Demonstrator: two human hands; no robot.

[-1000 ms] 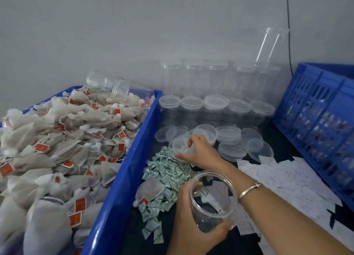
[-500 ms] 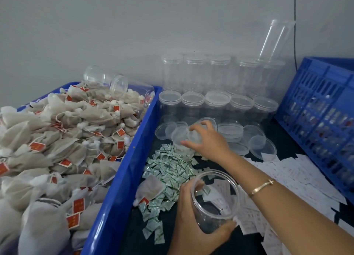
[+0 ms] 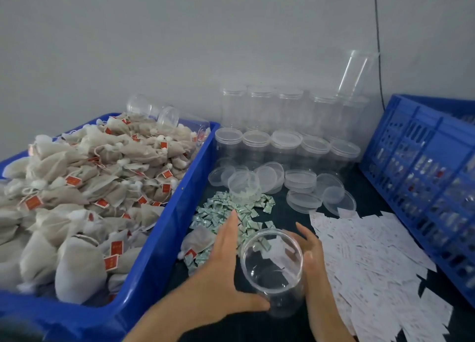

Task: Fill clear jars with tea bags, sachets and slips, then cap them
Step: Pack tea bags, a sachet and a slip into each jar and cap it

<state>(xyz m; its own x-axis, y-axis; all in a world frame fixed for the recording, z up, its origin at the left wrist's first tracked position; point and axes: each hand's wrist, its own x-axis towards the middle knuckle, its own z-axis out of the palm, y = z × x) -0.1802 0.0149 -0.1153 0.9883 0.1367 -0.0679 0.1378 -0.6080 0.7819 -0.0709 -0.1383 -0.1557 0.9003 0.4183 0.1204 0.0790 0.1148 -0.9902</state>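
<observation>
A clear empty jar [image 3: 272,272] stands tilted on the dark table, its open mouth towards me. My left hand [image 3: 223,269] lies along its left side with fingers straight and the thumb against the jar's lower wall. My right hand [image 3: 312,259] rests against the jar's right side, fingers extended. Green-and-white sachets [image 3: 226,213] lie heaped just beyond the jar. White paper slips [image 3: 372,251] spread to the right. Tea bags [image 3: 90,187] with red tags fill the blue bin [image 3: 164,239] on the left. Loose clear lids [image 3: 300,179] lie behind the sachets.
Capped clear jars [image 3: 285,146] stand in rows against the wall, one leaning on top at the right. Two clear jars [image 3: 154,110] lie on the tea bags. A blue slatted crate [image 3: 424,174] borders the right side. One tea bag [image 3: 200,236] lies beside the sachets.
My right hand left the lids and came back to the jar's right side. My left hand's fingers, earlier curled round the jar, have straightened. A lid now lies tilted on the sachets.
</observation>
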